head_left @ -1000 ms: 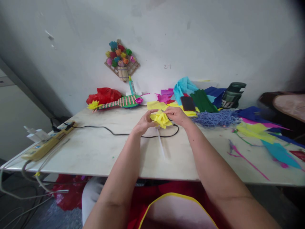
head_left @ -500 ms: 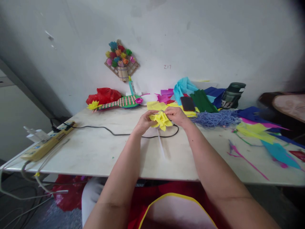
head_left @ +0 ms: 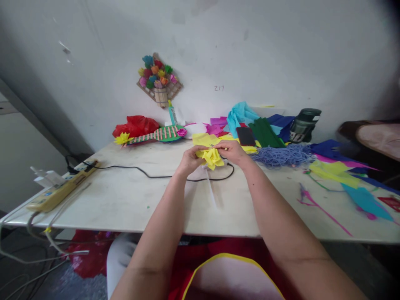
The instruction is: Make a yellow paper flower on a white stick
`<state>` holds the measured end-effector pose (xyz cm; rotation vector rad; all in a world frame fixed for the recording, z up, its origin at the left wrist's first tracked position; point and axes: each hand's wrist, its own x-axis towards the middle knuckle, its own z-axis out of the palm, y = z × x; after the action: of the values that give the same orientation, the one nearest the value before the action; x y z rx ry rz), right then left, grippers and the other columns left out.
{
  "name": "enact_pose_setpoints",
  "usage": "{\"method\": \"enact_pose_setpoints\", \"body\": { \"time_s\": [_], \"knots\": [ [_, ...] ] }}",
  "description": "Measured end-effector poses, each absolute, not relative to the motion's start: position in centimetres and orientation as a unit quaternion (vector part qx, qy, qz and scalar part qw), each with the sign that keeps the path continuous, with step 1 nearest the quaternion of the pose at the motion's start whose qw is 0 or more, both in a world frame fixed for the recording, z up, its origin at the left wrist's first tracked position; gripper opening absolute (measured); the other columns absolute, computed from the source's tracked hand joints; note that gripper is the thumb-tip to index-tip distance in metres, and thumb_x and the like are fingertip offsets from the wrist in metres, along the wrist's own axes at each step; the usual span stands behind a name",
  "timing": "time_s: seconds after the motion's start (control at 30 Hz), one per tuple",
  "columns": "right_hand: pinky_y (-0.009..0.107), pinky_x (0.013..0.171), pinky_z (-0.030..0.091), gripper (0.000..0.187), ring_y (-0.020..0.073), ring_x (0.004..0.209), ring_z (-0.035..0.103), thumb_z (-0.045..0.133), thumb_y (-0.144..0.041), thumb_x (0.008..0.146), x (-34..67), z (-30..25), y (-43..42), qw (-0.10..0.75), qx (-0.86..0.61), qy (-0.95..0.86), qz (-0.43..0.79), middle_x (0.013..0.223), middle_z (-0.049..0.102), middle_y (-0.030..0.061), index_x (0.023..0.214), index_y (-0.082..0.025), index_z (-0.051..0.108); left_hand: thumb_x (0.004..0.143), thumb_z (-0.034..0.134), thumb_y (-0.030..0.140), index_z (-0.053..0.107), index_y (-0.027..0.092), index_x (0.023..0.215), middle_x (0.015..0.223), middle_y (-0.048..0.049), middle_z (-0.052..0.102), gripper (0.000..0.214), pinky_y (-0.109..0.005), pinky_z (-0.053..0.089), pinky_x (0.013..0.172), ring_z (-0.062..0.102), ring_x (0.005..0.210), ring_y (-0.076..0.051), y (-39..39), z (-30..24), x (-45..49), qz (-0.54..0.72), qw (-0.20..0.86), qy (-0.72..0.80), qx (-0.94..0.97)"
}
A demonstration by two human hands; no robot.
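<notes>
Between my two hands is a yellow paper flower (head_left: 212, 159), held above the middle of the table. My left hand (head_left: 190, 160) pinches its left side, and my right hand (head_left: 231, 151) has its fingers closed at the upper right of the petals. The flower faces down toward me, and its back is partly hidden by my fingers. Below it a thin white translucent strip (head_left: 210, 189) lies on the table. A black cable (head_left: 200, 180) runs past under my hands. Just behind them rests a sheet of yellow paper (head_left: 203, 138).
A phone (head_left: 246, 136), colored crepe paper (head_left: 242, 114), a heap of purple string (head_left: 283, 155) and a dark bottle (head_left: 304, 125) sit back right. A green stringed-instrument craft (head_left: 162, 133) lies back left. A power strip (head_left: 65, 187) is at the left edge; paper scraps (head_left: 367, 202) lie right.
The yellow flower has tipped so its petals point more downward. Both hands stay nearly in the same place, with the right fingers shifted slightly left along the top.
</notes>
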<state>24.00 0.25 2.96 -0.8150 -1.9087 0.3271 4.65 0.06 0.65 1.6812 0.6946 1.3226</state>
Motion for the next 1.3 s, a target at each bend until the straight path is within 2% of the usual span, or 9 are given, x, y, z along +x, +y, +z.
{"method": "enact_pose_setpoints", "body": {
  "time_s": [0.2,0.53,1.0,1.3],
  "knots": [
    [0.026,0.065,0.047,0.016,0.0159,0.070,0.063,0.061,-0.026,0.070,24.6,2.9,0.1,0.499,-0.346,-0.779,0.157,0.074,0.070,0.0050,0.074,-0.018,0.074,0.055,0.066,0.013,0.065,0.017,0.095,0.083,-0.0028,0.066,0.040,-0.024,0.047,0.061,0.060,0.069,-0.014,0.3,0.5,4.5,0.528,0.397,0.287,0.693],
    [0.026,0.063,0.046,0.019,0.0161,0.068,0.063,0.065,-0.034,0.070,25.9,3.2,-0.2,0.449,-0.407,-0.778,0.166,0.071,0.071,0.0034,0.072,-0.018,0.074,0.056,0.063,0.011,0.067,0.018,0.095,0.084,-0.0028,0.067,0.039,-0.024,0.047,0.063,0.060,0.070,-0.014,0.8,0.1,4.3,0.528,0.352,0.294,0.714],
    [0.027,0.061,0.047,0.017,0.0169,0.068,0.062,0.069,-0.033,0.064,26.3,3.9,-1.0,0.455,-0.425,-0.751,0.217,0.070,0.071,0.0043,0.069,-0.017,0.074,0.056,0.058,0.006,0.068,0.017,0.095,0.078,-0.0017,0.065,0.042,-0.022,0.044,0.060,0.056,0.066,-0.012,0.5,0.5,4.3,0.534,0.338,0.310,0.710],
    [0.027,0.059,0.047,0.021,0.0167,0.065,0.062,0.067,-0.037,0.067,26.5,3.8,-0.8,0.426,-0.443,-0.762,0.206,0.066,0.070,0.0034,0.068,-0.017,0.073,0.056,0.060,0.007,0.068,0.018,0.096,0.087,-0.0032,0.067,0.043,-0.023,0.045,0.063,0.058,0.068,-0.012,0.5,0.5,4.3,0.538,0.342,0.304,0.708]
  ]
}}
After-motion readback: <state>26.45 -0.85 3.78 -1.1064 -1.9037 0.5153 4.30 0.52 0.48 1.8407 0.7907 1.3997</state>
